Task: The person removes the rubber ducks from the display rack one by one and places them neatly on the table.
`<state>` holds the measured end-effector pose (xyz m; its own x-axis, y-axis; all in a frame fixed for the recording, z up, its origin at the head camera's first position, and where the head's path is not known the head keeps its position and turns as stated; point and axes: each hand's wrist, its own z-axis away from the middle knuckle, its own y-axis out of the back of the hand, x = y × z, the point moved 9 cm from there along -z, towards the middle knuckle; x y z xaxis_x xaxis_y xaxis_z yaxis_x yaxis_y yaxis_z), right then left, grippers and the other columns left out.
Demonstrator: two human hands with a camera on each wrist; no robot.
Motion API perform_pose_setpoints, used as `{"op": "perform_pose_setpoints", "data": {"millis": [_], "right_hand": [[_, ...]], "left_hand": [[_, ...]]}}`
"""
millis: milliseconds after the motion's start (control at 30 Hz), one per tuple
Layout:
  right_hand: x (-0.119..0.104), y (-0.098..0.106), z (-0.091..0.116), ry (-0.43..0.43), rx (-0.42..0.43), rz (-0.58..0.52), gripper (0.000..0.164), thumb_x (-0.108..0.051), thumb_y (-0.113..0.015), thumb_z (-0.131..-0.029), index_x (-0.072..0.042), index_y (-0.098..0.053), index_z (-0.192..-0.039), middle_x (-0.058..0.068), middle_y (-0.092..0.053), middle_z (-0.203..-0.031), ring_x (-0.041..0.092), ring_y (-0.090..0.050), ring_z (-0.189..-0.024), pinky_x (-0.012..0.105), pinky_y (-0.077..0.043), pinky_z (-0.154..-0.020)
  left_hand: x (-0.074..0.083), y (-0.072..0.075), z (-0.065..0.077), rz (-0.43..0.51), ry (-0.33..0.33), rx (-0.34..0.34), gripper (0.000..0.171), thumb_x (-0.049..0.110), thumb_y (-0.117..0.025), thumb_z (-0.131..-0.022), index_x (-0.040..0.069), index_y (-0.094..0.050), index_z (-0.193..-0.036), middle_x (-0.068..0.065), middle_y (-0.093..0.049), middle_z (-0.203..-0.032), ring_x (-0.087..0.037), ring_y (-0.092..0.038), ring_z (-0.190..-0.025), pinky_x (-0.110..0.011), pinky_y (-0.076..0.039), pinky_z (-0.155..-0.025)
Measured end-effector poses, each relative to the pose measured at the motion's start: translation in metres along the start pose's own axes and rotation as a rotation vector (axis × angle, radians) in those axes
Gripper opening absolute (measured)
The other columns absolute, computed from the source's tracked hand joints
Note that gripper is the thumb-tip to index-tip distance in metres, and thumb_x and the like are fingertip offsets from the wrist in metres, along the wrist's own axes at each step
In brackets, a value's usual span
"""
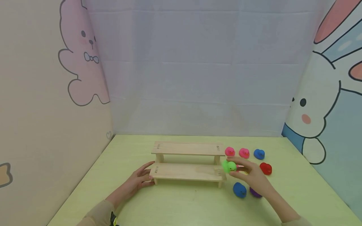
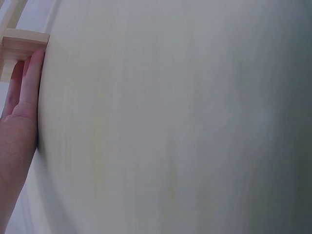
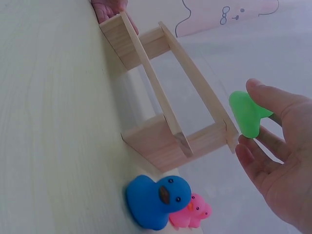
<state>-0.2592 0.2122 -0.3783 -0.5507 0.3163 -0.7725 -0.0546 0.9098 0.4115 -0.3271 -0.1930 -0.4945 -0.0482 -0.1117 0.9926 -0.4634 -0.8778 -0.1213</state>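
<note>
A two-tier wooden shelf (image 1: 186,171) stands on the table. My left hand (image 1: 138,179) rests against its left end, fingers mostly straight; in the left wrist view the fingers (image 2: 33,78) reach up to the wood. My right hand (image 1: 253,175) pinches a green toy duck (image 1: 230,166) between thumb and fingers, at the right end of the lower tier. The right wrist view shows this green duck (image 3: 246,113) held in the air beside the shelf's upper boards. Nearest below my right hand are a blue duck (image 1: 239,190) and a partly hidden purple duck (image 1: 255,192).
Behind the right hand sit two ducks, a pink duck (image 1: 230,151) and another pink duck (image 1: 244,153), with a blue duck (image 1: 259,154) beside them. A red duck (image 1: 266,169) lies to the right. Bits of pink and yellow show behind my fingers. Printed cloth walls surround the table (image 1: 169,207).
</note>
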Motion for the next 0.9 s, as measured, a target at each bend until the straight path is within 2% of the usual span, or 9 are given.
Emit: {"op": "perform_pose_setpoints", "data": {"millis": [300,500,733,900], "right_hand": [[0.011,0.041,0.018,-0.054,0.035,0.116,0.043,-0.008,-0.073,-0.089,-0.006,-0.061,-0.13,0.008,-0.059,-0.129,0.005,-0.057,-0.106,0.024,-0.053,-0.083],[0.027,0.072,0.036,-0.145,0.051,0.227,0.043,-0.018,-0.071,-0.091,-0.012,-0.061,-0.132,-0.001,-0.059,-0.129,0.01,-0.059,-0.097,0.022,-0.052,-0.081],[0.046,0.094,0.055,-0.185,0.055,0.281,0.04,-0.019,-0.071,-0.091,-0.009,-0.062,-0.129,0.002,-0.059,-0.13,-0.01,-0.049,-0.106,0.022,-0.053,-0.079],[0.063,0.103,0.068,-0.252,0.043,0.314,0.042,-0.02,-0.073,-0.09,-0.006,-0.063,-0.127,0.005,-0.059,-0.127,-0.015,-0.045,-0.103,0.023,-0.053,-0.076]], "left_hand": [[0.0,0.0,0.001,0.004,0.003,0.002,0.07,-0.003,-0.055,-0.096,0.011,-0.021,-0.156,-0.024,-0.039,-0.141,-0.033,-0.053,-0.119,-0.047,-0.047,-0.096],[0.0,0.0,0.001,0.006,0.012,0.01,0.07,-0.002,-0.055,-0.097,0.011,-0.021,-0.156,-0.024,-0.039,-0.141,-0.032,-0.053,-0.119,-0.047,-0.047,-0.096],[0.001,-0.001,0.002,0.003,0.01,0.01,0.07,-0.002,-0.055,-0.097,0.011,-0.021,-0.156,-0.024,-0.038,-0.141,-0.032,-0.053,-0.12,-0.047,-0.046,-0.096],[0.001,-0.001,0.002,0.008,0.012,0.012,0.07,-0.002,-0.055,-0.096,0.011,-0.022,-0.156,-0.024,-0.039,-0.141,-0.032,-0.053,-0.12,-0.047,-0.046,-0.096]]}}
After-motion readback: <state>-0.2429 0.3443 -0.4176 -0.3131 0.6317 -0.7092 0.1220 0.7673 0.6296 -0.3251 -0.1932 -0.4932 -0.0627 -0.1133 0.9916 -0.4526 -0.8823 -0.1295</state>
